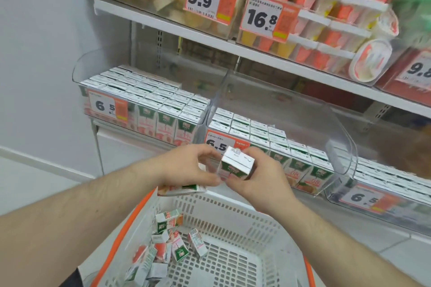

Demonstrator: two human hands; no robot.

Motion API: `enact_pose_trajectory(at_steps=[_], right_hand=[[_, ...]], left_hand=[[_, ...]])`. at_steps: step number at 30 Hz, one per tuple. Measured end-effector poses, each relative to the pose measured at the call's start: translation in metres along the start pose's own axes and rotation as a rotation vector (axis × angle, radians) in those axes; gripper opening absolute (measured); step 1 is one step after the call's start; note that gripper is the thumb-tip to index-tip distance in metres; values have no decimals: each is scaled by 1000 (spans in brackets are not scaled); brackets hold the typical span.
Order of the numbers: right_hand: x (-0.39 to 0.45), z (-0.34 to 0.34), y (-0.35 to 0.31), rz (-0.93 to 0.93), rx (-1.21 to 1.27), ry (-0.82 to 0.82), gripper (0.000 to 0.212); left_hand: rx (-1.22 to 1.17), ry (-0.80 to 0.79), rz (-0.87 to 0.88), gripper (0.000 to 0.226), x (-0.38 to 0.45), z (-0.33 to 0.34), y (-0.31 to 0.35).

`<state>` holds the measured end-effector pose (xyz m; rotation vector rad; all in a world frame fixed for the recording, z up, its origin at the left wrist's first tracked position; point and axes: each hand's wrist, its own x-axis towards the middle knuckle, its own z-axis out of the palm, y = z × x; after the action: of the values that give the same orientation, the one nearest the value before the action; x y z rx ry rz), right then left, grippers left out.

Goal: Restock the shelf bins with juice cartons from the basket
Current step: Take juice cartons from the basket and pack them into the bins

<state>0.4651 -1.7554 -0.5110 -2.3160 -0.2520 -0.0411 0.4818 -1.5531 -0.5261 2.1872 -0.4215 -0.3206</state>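
Both hands meet above the basket on one upright green-and-white juice carton [236,165]. My right hand [258,182] grips it from below and the right. The fingertips of my left hand [186,168] pinch its left side. A second carton [182,190] lies flat under my left palm; I cannot tell whether the hand holds it. Below, the white basket [235,214] with an orange rim holds several loose cartons [170,244] in its left corner. The middle clear shelf bin [335,128] stands just behind my hands, its front rows filled with cartons.
A full carton bin [144,105] with a 6.5 tag sits to the left, another bin [384,184] to the right. The upper shelf [210,37] carries bins of snacks and cups with price tags. A pale wall [42,65] closes the left side.
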Motion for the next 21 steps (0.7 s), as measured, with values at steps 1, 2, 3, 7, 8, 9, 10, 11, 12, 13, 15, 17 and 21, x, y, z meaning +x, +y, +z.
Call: enact_pose_trajectory(at_steps=[1,2,3,7,8,9,10,11,12,13,15,17,21], right_hand=[[3,1,-4,-12,-15,3,32],[7,2,-9,-21,-22,7,31],[10,3,-14,-30,-21,10,32],[23,4,-33,-111,-19,-20,38],[26,4,-38,-142,-40,-36,39],[30,4,-44,-172,-64,-51,41],[34,5,-49,-206,-79,-61,42],[37,6,-54,-237,-81,-65,44],[41,8,-58,-264,-69,-63,48],[44,8,-63,-286,-46,-55,53],[52,9,-68,-327,-10,-38,63],[61,10,-76,-381,-67,-28,67],[82,16,-96,-495,-169,-71,38]], left_hand=[[32,1,18,62,1,0,-1],[56,10,28,57,2,0,-2],[58,31,35,51,2,-1,-3],[-28,121,72,41,0,-17,-6],[-57,132,77,38,-2,-22,-7],[-93,147,86,37,-4,-29,-7],[-129,167,97,39,-5,-34,-8],[-169,188,109,41,-6,-40,-11],[-206,212,117,42,-7,-45,-14],[-233,234,121,42,-8,-49,-16],[-259,273,118,41,-8,-58,-20],[-239,324,97,40,-8,-66,-23],[-190,429,41,42,-8,-77,-27]])
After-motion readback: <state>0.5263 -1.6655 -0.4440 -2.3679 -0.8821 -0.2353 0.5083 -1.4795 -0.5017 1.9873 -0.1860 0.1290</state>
